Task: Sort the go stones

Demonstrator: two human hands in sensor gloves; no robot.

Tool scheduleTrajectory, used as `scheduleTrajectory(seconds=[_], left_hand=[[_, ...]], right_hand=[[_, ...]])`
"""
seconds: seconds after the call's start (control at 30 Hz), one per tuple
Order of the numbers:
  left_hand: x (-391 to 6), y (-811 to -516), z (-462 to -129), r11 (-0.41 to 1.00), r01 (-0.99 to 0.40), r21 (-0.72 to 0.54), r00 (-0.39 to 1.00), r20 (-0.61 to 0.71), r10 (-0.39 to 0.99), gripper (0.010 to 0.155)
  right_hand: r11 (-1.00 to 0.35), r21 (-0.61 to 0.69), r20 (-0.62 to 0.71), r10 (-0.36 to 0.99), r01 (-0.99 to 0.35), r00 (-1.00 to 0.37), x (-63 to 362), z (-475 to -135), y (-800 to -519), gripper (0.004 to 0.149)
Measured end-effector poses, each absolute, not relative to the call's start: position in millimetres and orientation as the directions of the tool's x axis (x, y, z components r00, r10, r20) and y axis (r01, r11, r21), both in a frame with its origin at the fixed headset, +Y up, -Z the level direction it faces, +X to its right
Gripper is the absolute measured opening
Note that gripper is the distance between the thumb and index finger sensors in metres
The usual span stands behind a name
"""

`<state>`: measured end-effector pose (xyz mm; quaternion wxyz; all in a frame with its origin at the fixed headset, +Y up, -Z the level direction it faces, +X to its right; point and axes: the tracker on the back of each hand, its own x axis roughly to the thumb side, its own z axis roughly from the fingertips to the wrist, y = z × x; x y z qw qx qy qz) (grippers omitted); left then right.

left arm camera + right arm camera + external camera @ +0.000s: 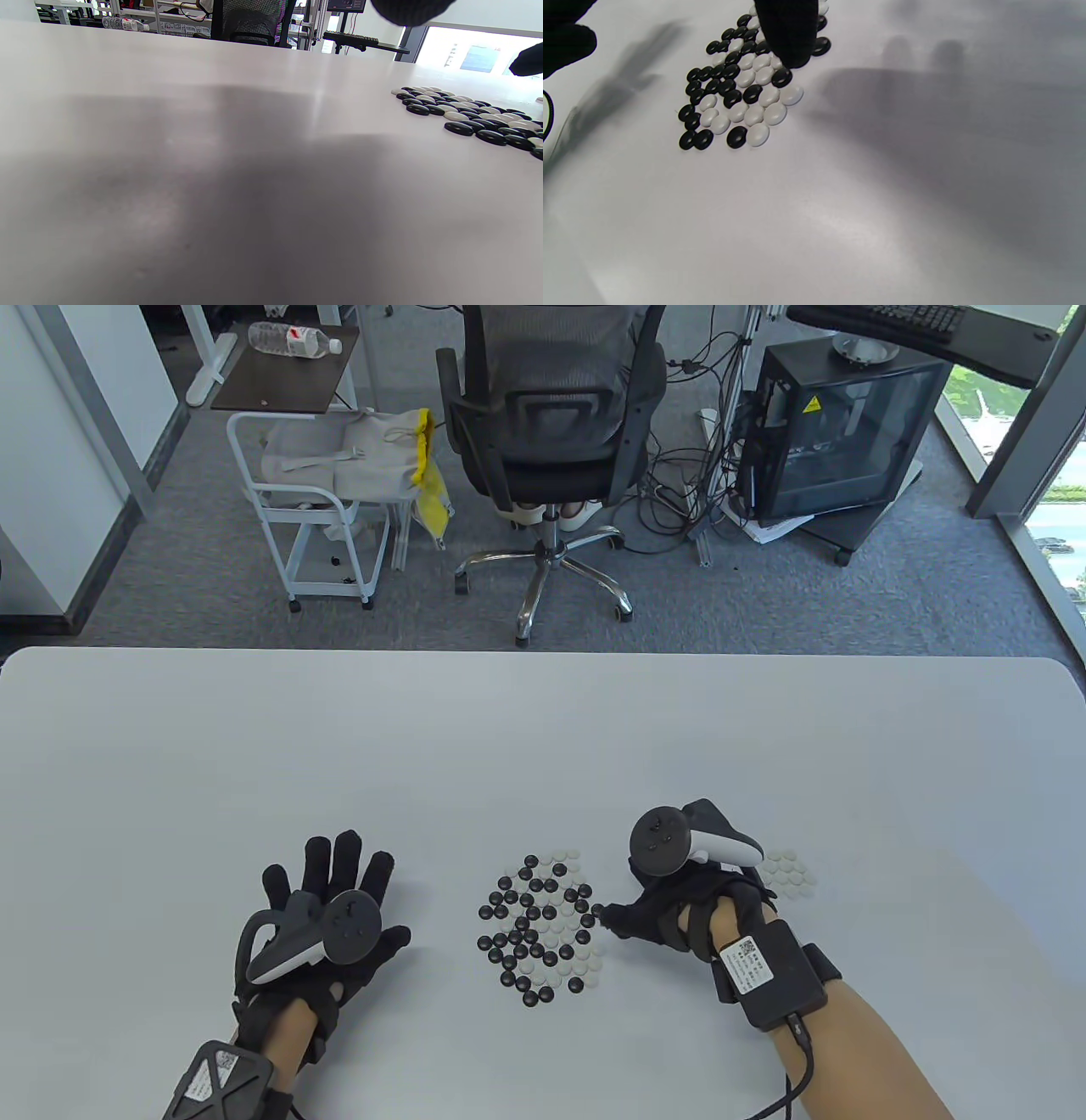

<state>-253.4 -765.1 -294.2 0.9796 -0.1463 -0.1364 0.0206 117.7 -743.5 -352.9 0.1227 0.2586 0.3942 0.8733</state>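
A mixed pile of black and white Go stones (543, 929) lies on the white table (543, 746) between my hands; it also shows as the pile (466, 114) and the pile (742, 84) in the wrist views. A small group of white stones (789, 874) lies apart, behind my right hand. My right hand (615, 918) reaches to the pile's right edge. In the right wrist view one straight finger (791, 34) comes down onto the stones, with the thumb (564, 38) far off it. My left hand (339, 882) lies flat with fingers spread, left of the pile, holding nothing.
Beyond the table's far edge stand an office chair (543, 415), a white cart (322, 500) and a black computer case (840, 432). A cable (797, 1069) runs from my right wrist unit towards the near edge.
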Motion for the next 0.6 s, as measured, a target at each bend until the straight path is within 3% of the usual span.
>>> scheduleTrajectory(seconds=[0.33, 0.4, 0.6], left_hand=[[-254.8, -764.7, -294.2, 0.957, -0.016, -0.288, 0.962, 0.258, 0.093, 0.086], [-255.3, -764.6, -294.2, 0.958, -0.018, -0.286, 0.961, 0.258, 0.096, 0.086], [-256.5, -764.5, -294.5, 0.959, -0.024, -0.283, 0.961, 0.258, 0.1, 0.086]], right_hand=[[-0.637, 0.769, 0.375, 0.388, 0.049, -0.842, 99.7, -350.8, -766.6, 0.066], [-0.645, 0.764, 0.339, 0.387, 0.01, -0.858, 108.4, -358.1, -764.8, 0.066], [-0.717, 0.696, 0.167, 0.205, -0.032, -0.964, 158.9, -389.6, -755.0, 0.07]])
